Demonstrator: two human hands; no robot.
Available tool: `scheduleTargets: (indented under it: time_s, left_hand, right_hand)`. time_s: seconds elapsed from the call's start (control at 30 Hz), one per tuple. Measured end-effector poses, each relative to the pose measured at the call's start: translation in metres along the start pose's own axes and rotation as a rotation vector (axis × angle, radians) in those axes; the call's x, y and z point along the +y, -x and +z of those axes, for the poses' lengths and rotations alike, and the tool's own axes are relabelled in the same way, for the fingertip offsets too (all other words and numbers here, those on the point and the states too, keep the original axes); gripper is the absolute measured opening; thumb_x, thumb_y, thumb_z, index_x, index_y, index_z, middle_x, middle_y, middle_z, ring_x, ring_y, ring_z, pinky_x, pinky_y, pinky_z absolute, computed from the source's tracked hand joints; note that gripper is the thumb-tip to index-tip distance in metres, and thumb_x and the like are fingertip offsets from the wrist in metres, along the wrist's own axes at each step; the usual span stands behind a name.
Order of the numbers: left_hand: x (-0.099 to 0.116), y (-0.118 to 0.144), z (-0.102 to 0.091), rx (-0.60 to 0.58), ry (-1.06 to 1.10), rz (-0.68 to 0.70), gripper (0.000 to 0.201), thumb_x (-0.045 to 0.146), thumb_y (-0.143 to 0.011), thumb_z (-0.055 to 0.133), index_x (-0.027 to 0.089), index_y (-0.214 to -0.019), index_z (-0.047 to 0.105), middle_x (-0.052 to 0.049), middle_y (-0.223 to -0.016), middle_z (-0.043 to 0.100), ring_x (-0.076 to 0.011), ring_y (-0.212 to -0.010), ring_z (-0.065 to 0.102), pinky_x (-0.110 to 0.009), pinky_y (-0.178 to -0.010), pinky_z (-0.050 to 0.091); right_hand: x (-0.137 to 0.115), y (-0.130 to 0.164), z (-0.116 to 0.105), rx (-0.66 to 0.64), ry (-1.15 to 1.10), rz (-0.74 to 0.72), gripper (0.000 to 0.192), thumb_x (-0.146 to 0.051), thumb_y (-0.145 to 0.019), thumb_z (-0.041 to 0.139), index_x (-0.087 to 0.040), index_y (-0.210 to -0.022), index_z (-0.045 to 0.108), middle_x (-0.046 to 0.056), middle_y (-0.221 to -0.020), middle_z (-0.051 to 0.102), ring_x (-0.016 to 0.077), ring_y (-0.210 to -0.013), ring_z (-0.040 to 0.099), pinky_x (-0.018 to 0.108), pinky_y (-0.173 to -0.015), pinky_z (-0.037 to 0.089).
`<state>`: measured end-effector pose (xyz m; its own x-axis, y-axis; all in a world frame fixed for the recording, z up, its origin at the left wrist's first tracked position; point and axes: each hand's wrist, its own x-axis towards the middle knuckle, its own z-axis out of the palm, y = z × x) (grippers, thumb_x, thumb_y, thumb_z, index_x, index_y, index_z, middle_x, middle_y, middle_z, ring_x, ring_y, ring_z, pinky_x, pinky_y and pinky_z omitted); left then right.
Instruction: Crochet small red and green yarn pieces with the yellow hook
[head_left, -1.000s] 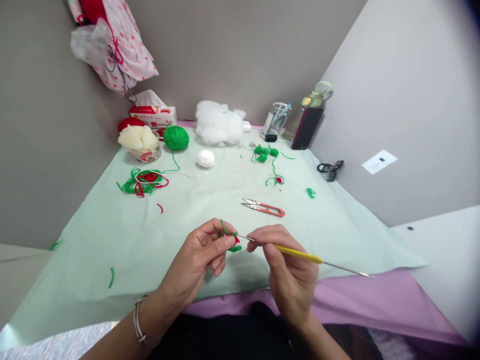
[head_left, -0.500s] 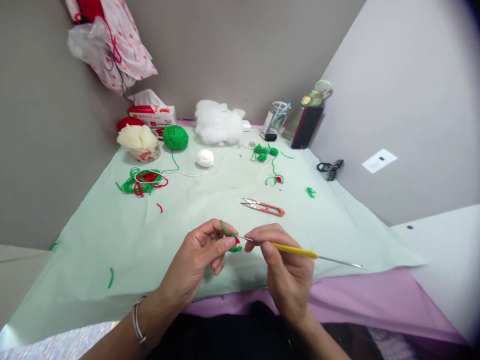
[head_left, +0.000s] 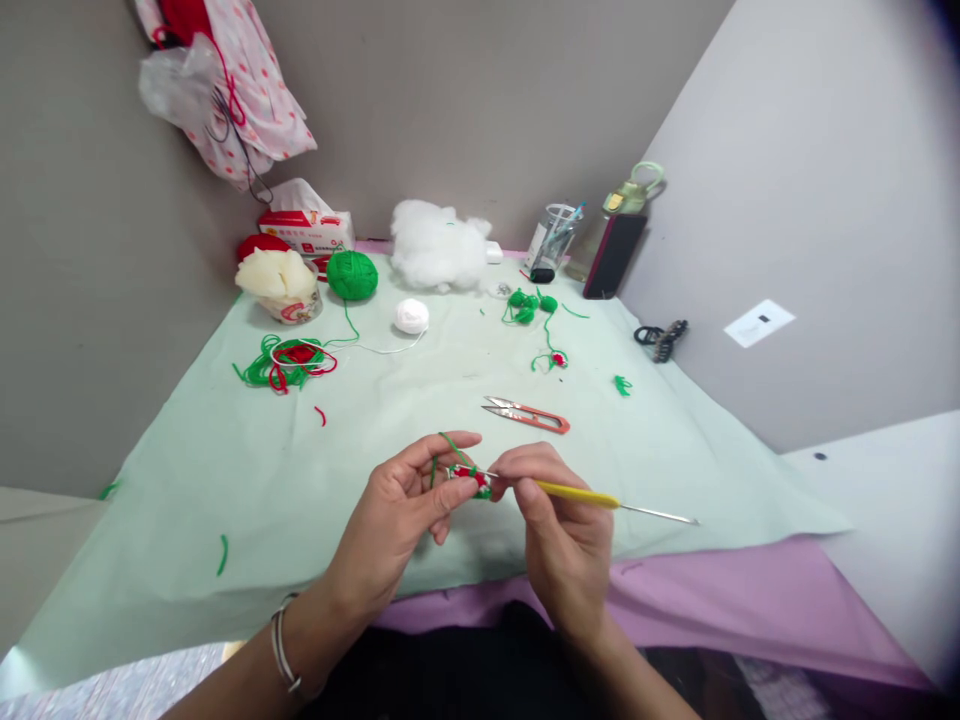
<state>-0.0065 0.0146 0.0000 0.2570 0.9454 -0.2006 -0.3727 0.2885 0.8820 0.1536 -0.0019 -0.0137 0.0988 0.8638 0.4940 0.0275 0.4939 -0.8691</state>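
Between thumb and fingers, my left hand (head_left: 401,515) pinches a small crochet piece (head_left: 472,480) in red, white and green. A strand of green yarn (head_left: 452,447) runs up over its raised index finger. My right hand (head_left: 566,530) is closed around the yellow handle of a crochet hook (head_left: 577,494). The hook's thin front end reaches the top edge of the piece, while its other metal end points out to the right. Beyond the hands lie orange thread snips (head_left: 529,413), blades pointing left. My left fingers partly cover the piece.
A green yarn ball (head_left: 352,275), a white yarn ball (head_left: 411,317) and tangled yarn (head_left: 281,362) lie at the left. White stuffing (head_left: 439,247) sits at the back. Green crochet bits (head_left: 529,304), a glass (head_left: 553,243) and a phone (head_left: 615,257) are at the right.
My right hand and the hook have shifted left, closer to my left hand. My left index finger has stretched out to the right, and more of the red of the piece shows.
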Motion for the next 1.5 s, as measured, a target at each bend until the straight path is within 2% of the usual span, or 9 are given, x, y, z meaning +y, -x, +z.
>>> scheduleTargets:
  time_s: [0.23, 0.33, 0.5, 0.7, 0.9, 1.1, 1.2, 1.33, 1.5]
  left_hand:
    - [-0.002, 0.001, 0.011, 0.053, 0.224, -0.130, 0.053, 0.032, -0.078, 0.093, 0.018, -0.127, 0.078, 0.007, -0.067, 0.050, -0.0026, -0.049, 0.031, -0.015, -0.044, 0.033]
    - [0.002, -0.001, 0.007, 0.035, 0.290, -0.188, 0.044, 0.027, -0.079, 0.092, 0.016, -0.120, 0.082, 0.008, -0.065, 0.046, -0.0011, -0.048, 0.026, -0.013, -0.043, 0.029]
    - [0.006, 0.001, 0.005, 0.063, 0.185, -0.052, 0.044, 0.025, -0.076, 0.094, 0.021, -0.119, 0.083, 0.003, -0.078, 0.060, -0.0002, -0.047, 0.036, -0.015, -0.043, 0.033]
    - [0.001, 0.002, 0.009, 0.069, 0.141, -0.056, 0.047, 0.031, -0.078, 0.094, 0.022, -0.122, 0.081, 0.003, -0.078, 0.062, -0.0005, -0.046, 0.035, -0.016, -0.042, 0.031]
    - [-0.004, 0.000, 0.008, 0.074, 0.283, -0.122, 0.045, 0.029, -0.078, 0.093, 0.019, -0.120, 0.082, 0.006, -0.070, 0.054, 0.0001, -0.047, 0.029, -0.014, -0.043, 0.028]
    - [0.001, -0.003, 0.008, 0.050, 0.297, -0.148, 0.037, 0.021, -0.079, 0.091, 0.018, -0.115, 0.085, 0.003, -0.081, 0.060, 0.0021, -0.048, 0.028, -0.013, -0.042, 0.026]
    - [-0.001, 0.000, 0.013, 0.110, 0.259, -0.021, 0.044, 0.021, -0.079, 0.092, 0.025, -0.122, 0.083, 0.003, -0.082, 0.061, 0.0002, -0.050, 0.036, -0.012, -0.043, 0.030]
    - [-0.003, 0.000, 0.015, 0.068, 0.342, -0.142, 0.039, 0.025, -0.081, 0.091, 0.020, -0.119, 0.084, 0.007, -0.069, 0.049, -0.0004, -0.049, 0.030, -0.012, -0.043, 0.030]
    - [0.001, -0.003, 0.007, 0.040, 0.327, -0.144, 0.032, 0.020, -0.080, 0.090, 0.017, -0.112, 0.086, 0.003, -0.076, 0.056, 0.0009, -0.050, 0.029, -0.012, -0.044, 0.028]
  right_hand:
    - [0.011, 0.007, 0.002, -0.020, 0.541, -0.456, 0.047, -0.006, -0.095, 0.066, -0.034, -0.131, 0.075, 0.009, -0.112, 0.075, 0.0248, -0.099, 0.072, 0.039, -0.079, 0.063]
    - [0.009, 0.001, -0.002, 0.011, 0.324, -0.254, 0.033, -0.010, -0.099, 0.062, -0.030, -0.120, 0.078, 0.007, -0.099, 0.076, 0.0227, -0.089, 0.072, 0.039, -0.075, 0.062]
    - [0.002, -0.011, -0.003, 0.015, -0.140, 0.065, 0.018, -0.024, -0.103, 0.062, -0.024, -0.099, 0.079, 0.004, -0.085, 0.072, 0.0181, -0.071, 0.068, 0.035, -0.065, 0.059]
    - [0.002, -0.008, 0.005, -0.036, 0.052, -0.047, 0.025, -0.013, -0.102, 0.062, -0.029, -0.108, 0.080, 0.004, -0.098, 0.079, 0.0198, -0.091, 0.074, 0.036, -0.079, 0.063]
    - [0.010, 0.002, 0.000, -0.100, 0.508, -0.440, 0.042, -0.003, -0.095, 0.066, -0.027, -0.129, 0.075, 0.012, -0.115, 0.077, 0.0235, -0.102, 0.073, 0.037, -0.080, 0.064]
    - [0.002, -0.006, -0.004, 0.033, 0.073, -0.034, 0.023, -0.014, -0.104, 0.057, -0.025, -0.105, 0.078, 0.003, -0.085, 0.071, 0.0170, -0.071, 0.068, 0.033, -0.066, 0.060]
    - [0.005, -0.005, 0.000, 0.000, 0.179, -0.114, 0.024, -0.011, -0.101, 0.061, -0.026, -0.108, 0.079, 0.004, -0.091, 0.072, 0.0175, -0.078, 0.069, 0.032, -0.068, 0.060]
    - [0.012, 0.000, 0.000, -0.013, 0.385, -0.361, 0.038, -0.002, -0.094, 0.067, -0.027, -0.120, 0.079, 0.008, -0.104, 0.075, 0.0200, -0.093, 0.071, 0.033, -0.077, 0.060]
    - [0.009, -0.007, -0.007, 0.055, -0.038, -0.008, 0.024, -0.015, -0.104, 0.059, -0.028, -0.105, 0.079, 0.001, -0.088, 0.071, 0.0151, -0.072, 0.063, 0.031, -0.067, 0.054]
